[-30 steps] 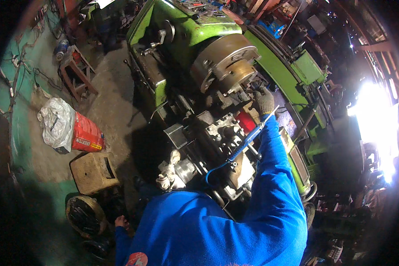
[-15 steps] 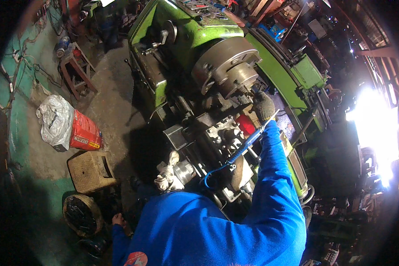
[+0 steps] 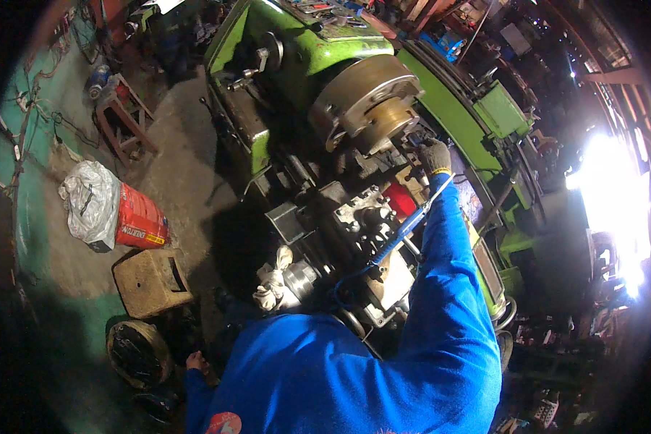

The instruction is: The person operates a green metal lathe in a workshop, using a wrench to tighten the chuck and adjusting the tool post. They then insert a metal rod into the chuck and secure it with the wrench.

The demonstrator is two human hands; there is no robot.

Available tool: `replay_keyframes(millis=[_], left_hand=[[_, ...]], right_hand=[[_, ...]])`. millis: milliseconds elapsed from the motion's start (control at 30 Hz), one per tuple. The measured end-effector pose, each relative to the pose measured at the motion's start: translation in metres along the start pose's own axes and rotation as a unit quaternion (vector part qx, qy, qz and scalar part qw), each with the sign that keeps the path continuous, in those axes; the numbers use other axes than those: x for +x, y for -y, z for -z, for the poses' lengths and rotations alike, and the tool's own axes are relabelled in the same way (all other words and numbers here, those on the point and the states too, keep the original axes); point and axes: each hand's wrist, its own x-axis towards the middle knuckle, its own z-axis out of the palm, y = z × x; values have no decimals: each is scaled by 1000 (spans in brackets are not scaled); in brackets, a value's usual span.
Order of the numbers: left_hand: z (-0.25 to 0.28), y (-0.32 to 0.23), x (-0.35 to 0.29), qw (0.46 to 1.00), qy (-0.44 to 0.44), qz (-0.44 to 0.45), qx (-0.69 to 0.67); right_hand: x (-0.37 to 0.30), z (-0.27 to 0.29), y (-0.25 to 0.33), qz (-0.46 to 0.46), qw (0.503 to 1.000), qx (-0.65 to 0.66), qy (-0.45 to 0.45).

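Note:
My right hand (image 3: 435, 156), in a grey knitted glove with a yellow cuff, reaches up to the end of a metal workpiece (image 3: 388, 124) held in a lathe chuck (image 3: 362, 92). Its fingers are closed at a small dark part beside the workpiece; what they hold is hidden. A slim blue stick (image 3: 405, 230) with a white end and a blue cord lies across, near my right wrist. Under it sits the tool post (image 3: 369, 217), with a red object (image 3: 400, 199) alongside. My bare left hand (image 3: 197, 361) hangs low at the left, in shadow, its fingers unclear.
The green lathe (image 3: 307, 43) fills the middle. A cloth-wrapped metal cylinder (image 3: 286, 286) lies before my chest. On the left are a stool (image 3: 123, 119), a red and white sack (image 3: 139, 217), a tan crate (image 3: 148, 282) and a round bin (image 3: 137, 352). Bright light enters at the right.
My right hand has moved slightly up, and its yellow cuff now shows. The workpiece and chuck face look more golden. My left hand stays low at the left.

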Motion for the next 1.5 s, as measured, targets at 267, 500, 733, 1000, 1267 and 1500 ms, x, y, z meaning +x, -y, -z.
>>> replay_keyframes(millis=[267,500,733,1000,1267,1500], left_hand=[[11,-2,-6,998,28,-24,59],[4,-3,-8,999,4,-13,39],[-6,-20,-7,998,-11,-36,43],[3,-22,-13,998,15,-14,63],[3,-10,-14,998,-18,-34,51],[3,-18,0,994,11,-45,98]], right_hand=[[-3,4,-2,-49,998,-33,-10],[-11,14,6,-12,998,-27,-54],[-9,7,-1,-45,996,-74,37],[-18,18,14,-2,1000,-25,14],[-47,32,30,-104,990,87,25],[-50,-8,-6,39,997,-65,-24]])
